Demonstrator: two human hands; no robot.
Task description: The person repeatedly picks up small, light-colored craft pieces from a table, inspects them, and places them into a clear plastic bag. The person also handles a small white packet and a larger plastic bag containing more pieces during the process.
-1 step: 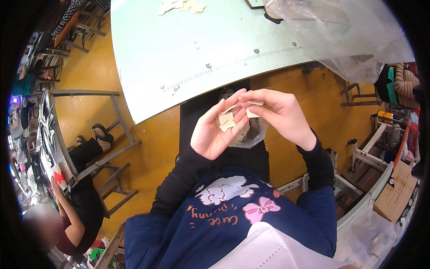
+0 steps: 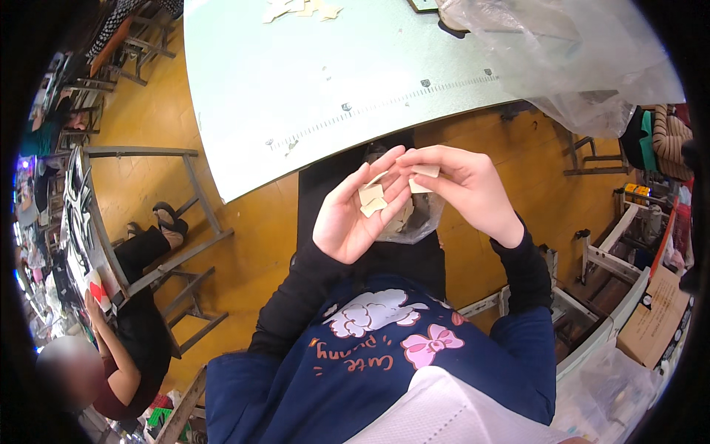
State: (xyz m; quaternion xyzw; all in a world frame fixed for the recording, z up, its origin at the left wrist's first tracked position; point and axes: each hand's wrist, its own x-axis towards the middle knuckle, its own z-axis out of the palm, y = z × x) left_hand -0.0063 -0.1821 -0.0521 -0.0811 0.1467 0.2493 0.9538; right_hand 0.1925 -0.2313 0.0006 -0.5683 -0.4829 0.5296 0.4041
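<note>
Over my lap, my left hand (image 2: 346,223) is turned palm up with its fingers stretched. Several small flat cream pieces (image 2: 371,195) lie on its palm and fingers, one tilted up. Close beside it, my right hand (image 2: 473,185) pinches a cream piece (image 2: 419,186) between thumb and fingers; another pale piece (image 2: 426,170) shows in the same grip. The fingertips of both hands nearly meet. Below them, a clear plastic bag (image 2: 427,226) with more cream pieces inside is partly hidden by my hands.
A pale green table (image 2: 296,81) with a printed scale lies ahead, bearing a pile of cream pieces (image 2: 302,9) and a large clear plastic sheet (image 2: 562,52). A metal frame (image 2: 159,277) and a seated person (image 2: 122,374) are at left, a cardboard box (image 2: 654,314) at right.
The pieces in my right fingers have tilted, showing more of their flat faces. Those on my left palm have shifted slightly. Both hands stay in nearly the same place.
</note>
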